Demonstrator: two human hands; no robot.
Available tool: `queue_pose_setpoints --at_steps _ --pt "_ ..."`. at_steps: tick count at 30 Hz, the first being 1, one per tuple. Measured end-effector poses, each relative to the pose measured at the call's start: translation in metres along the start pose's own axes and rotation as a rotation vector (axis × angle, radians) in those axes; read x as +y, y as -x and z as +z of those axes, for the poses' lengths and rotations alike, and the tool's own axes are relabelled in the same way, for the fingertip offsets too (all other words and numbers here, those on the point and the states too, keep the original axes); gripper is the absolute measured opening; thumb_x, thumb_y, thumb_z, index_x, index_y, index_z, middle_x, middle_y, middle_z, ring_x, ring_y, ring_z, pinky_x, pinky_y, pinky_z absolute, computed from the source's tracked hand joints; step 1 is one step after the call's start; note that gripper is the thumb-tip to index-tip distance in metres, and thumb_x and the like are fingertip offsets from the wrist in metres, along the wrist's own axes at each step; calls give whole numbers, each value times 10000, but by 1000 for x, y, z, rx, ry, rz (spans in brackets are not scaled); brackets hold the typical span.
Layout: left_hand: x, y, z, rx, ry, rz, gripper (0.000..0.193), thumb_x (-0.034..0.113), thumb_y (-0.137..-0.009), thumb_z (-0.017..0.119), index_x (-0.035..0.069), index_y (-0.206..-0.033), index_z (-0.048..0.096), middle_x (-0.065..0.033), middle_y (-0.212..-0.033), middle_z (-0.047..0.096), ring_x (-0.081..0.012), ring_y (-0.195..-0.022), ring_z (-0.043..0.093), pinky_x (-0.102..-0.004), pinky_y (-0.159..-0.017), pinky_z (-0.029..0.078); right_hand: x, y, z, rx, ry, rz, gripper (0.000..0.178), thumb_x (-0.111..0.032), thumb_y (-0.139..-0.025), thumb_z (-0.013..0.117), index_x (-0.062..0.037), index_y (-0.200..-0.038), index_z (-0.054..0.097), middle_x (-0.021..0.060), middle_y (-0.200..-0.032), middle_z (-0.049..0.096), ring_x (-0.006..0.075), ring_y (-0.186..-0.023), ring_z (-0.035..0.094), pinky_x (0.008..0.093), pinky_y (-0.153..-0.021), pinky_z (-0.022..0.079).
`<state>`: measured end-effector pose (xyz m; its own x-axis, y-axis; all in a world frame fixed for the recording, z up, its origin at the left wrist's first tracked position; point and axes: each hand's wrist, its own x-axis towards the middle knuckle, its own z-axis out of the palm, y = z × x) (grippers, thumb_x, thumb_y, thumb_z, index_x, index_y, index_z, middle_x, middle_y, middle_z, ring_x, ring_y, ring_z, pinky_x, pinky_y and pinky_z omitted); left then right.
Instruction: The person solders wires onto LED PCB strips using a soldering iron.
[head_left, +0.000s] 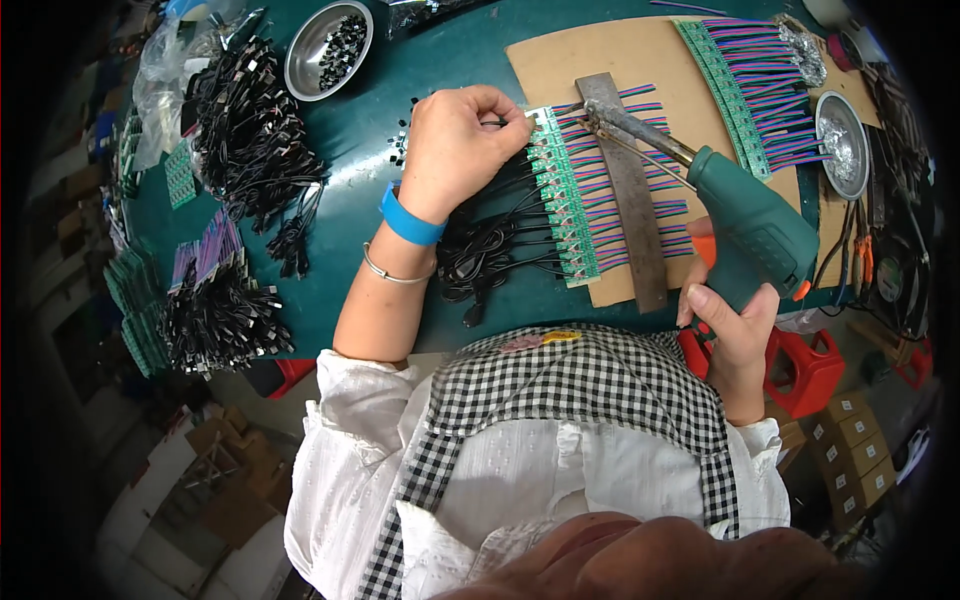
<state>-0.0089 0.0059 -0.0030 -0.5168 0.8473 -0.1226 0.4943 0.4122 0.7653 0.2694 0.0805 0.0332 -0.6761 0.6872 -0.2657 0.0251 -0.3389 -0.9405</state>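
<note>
Head view, looking down at a green worktable [345, 190]: a person in a white shirt and checked apron works with both bare hands. The left hand [455, 140], with a blue band [412, 217] at its wrist, has thumb and forefinger pinched together around what appears to be a black lead [493, 123], at the top end of a green circuit board strip [565, 205]. The strip lies at the left edge of a cardboard sheet [590, 55], black cables on its left, multicoloured wires on its right. A flat metal bar [637, 220] rests across those wires. The right hand [735, 325] is wrapped around the handle of a green soldering gun [760, 220], whose tip is near the strip's top end; whether it touches, I cannot tell. Farther right are more green boards [722, 100] with wires, and a metal dish [863, 140]. Upper left, a metal bowl [302, 75] holds small dark parts, beside heaped black cables [250, 130]
</note>
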Motion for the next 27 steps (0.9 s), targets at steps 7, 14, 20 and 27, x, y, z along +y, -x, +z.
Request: queue_pose_setpoints --at_steps 7,14,20,27 --pt "1 5 6 94 -38 8 145 133 -716 700 1 -707 640 37 -479 438 -25 -472 362 -207 -444 309 1 -6 10 -44 0 23 395 43 -793 620 77 -1149 451 100 -808 578 120 -581 558 224 -503 478" --pt "2 8 10 157 -53 43 129 130 -693 692 14 -676 637 19 -466 446 -40 -453 375 -208 -453 329 8 -5 4 -108 81 116 435 -7 -768 630 73 -1140 419 137 -871 540 157 -571 546 257 -472 475" --pt "4 10 14 217 -53 62 105 118 -678 676 21 -665 639 10 -455 442 -46 -441 385 -207 -456 348 7 -5 10 -24 67 124 398 -8 -772 626 67 -1111 431 106 -742 536 155 -548 549 253 -472 467" --pt "2 9 15 243 -88 125 96 116 -666 675 28 -653 639 2 -444 435 -61 -423 393 -208 -451 356 0 -7 9 9 -2 69 454 -5 -757 644 79 -1151 437 133 -870 563 149 -563 553 251 -476 479"
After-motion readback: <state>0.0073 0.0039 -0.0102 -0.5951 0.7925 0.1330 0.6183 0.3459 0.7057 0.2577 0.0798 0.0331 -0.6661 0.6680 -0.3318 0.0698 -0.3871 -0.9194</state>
